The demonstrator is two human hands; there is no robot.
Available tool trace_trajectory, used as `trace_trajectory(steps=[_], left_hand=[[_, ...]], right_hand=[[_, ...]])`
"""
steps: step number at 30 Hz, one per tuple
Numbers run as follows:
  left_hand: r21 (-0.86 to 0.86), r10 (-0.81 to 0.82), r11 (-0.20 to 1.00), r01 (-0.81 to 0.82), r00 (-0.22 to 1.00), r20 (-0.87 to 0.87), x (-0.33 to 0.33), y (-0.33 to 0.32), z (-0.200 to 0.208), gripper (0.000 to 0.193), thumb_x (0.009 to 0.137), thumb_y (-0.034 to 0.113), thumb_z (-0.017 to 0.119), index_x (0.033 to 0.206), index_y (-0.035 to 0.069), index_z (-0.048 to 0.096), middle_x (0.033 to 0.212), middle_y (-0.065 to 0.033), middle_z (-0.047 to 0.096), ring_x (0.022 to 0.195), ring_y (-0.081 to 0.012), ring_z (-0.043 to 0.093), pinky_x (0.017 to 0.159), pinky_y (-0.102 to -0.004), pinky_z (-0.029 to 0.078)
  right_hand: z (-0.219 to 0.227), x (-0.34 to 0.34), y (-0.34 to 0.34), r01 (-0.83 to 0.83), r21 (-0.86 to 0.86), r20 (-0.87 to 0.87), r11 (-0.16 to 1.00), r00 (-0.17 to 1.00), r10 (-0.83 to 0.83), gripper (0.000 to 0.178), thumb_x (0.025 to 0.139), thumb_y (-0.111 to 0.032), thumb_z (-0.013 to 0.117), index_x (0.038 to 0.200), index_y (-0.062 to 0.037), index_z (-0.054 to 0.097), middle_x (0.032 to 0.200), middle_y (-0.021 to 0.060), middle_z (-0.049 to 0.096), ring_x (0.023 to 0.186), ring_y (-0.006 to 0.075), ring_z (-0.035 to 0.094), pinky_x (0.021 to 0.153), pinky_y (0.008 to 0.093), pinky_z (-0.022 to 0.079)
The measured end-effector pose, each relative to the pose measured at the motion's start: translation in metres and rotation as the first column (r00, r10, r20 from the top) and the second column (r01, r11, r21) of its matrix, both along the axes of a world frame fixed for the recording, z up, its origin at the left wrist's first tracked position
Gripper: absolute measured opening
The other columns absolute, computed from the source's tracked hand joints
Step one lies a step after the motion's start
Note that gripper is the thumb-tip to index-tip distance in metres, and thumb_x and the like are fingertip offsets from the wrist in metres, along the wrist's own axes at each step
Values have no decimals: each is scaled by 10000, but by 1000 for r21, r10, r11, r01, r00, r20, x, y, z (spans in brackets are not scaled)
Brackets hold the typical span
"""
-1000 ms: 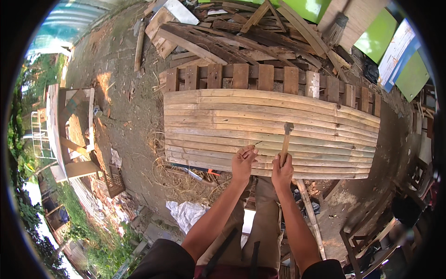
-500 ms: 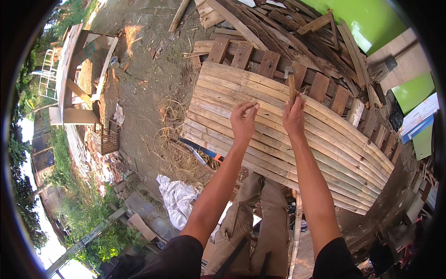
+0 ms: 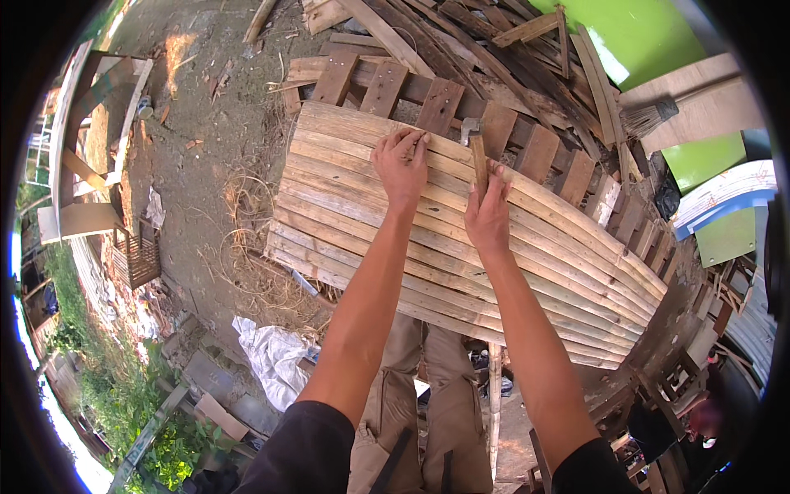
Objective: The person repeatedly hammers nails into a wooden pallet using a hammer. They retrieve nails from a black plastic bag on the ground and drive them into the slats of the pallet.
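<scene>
A panel of pale split-bamboo slats [image 3: 329, 179], laid side by side, spreads in front of me. My left hand [image 3: 401, 171] rests near its far edge, with fingers bent and thumb and fingertips pinched close to the slats. Whatever lies between those fingertips is too small to make out. My right hand [image 3: 489, 216] is wrapped round the wooden handle of a hammer [image 3: 479, 160], held just to the right of my left hand. The hammer's metal head points away from me, near the panel's far edge.
Brown slatted boards [image 3: 440, 105] lie beyond the panel, with a heap of old planks [image 3: 461, 45] behind. A broom [image 3: 652, 118] leans at the right. Nearer are a white sack [image 3: 271, 358] and a bamboo pole [image 3: 494, 395]. A slatted crate [image 3: 136, 257] stands at left.
My left hand has moved away from me and lowered to the far slats. The hammer stays in my right hand, close by. The whole view has shifted toward the right.
</scene>
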State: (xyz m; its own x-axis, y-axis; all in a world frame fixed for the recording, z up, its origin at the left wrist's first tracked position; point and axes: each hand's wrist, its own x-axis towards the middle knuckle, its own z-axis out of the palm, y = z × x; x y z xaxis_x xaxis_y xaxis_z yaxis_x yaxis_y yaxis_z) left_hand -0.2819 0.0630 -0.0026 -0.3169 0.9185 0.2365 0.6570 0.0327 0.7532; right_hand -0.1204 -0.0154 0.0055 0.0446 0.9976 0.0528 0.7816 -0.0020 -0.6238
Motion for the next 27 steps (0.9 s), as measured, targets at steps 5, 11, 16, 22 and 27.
trace_trajectory(steps=[5, 11, 16, 22, 27], left_hand=[[33, -4, 999, 6, 997, -79, -5, 2, -2, 148, 880, 239, 780, 967, 120, 794, 1012, -6, 737, 1002, -241, 631, 924, -389, 419], [14, -14, 1000, 14, 1000, 12, -4, 1, -5, 159, 895, 250, 768, 974, 114, 791, 1023, -6, 737, 1010, -232, 633, 929, -373, 419], [4, -3, 1000, 3, 1000, 21, -4, 1, -4, 150, 900, 246, 764, 969, 115, 787, 1039, 1, 739, 1025, -234, 631, 951, -379, 408], [8, 2, 1000, -2, 1000, 28, -4, 1, -5, 141, 905, 232, 756, 988, 122, 784, 1052, 1, 738, 1032, -240, 629, 967, -384, 398], [40, -16, 999, 16, 1000, 3, -4, 1, -6, 136, 898, 224, 759, 987, 124, 781, 1040, 3, 735, 1028, -232, 631, 945, -383, 400]], right_hand=[[7, -8, 1, 11, 11, -24, 1000, 1000, -11, 569, 1008, -108, 552, 1469, 78, 273, 1507, 296, 435, 1417, 484, 392, 1218, 624, 224], [7, -4, 0, 38, -55, -76, 998, 996, -42, 547, 1014, -106, 548, 1459, 79, 290, 1521, 265, 440, 1436, 474, 370, 1226, 612, 211], [7, -7, 1, 50, -39, -73, 998, 996, -52, 525, 1023, -119, 538, 1456, 68, 306, 1519, 263, 444, 1443, 472, 359, 1228, 605, 206], [8, -5, 1, 39, -45, -83, 998, 996, -43, 520, 1024, -126, 540, 1451, 70, 318, 1518, 258, 450, 1439, 477, 357, 1231, 601, 197], [10, -4, 0, 48, -52, -120, 998, 991, -54, 491, 1031, -137, 533, 1431, 78, 345, 1514, 257, 453, 1420, 485, 378, 1235, 588, 201]])
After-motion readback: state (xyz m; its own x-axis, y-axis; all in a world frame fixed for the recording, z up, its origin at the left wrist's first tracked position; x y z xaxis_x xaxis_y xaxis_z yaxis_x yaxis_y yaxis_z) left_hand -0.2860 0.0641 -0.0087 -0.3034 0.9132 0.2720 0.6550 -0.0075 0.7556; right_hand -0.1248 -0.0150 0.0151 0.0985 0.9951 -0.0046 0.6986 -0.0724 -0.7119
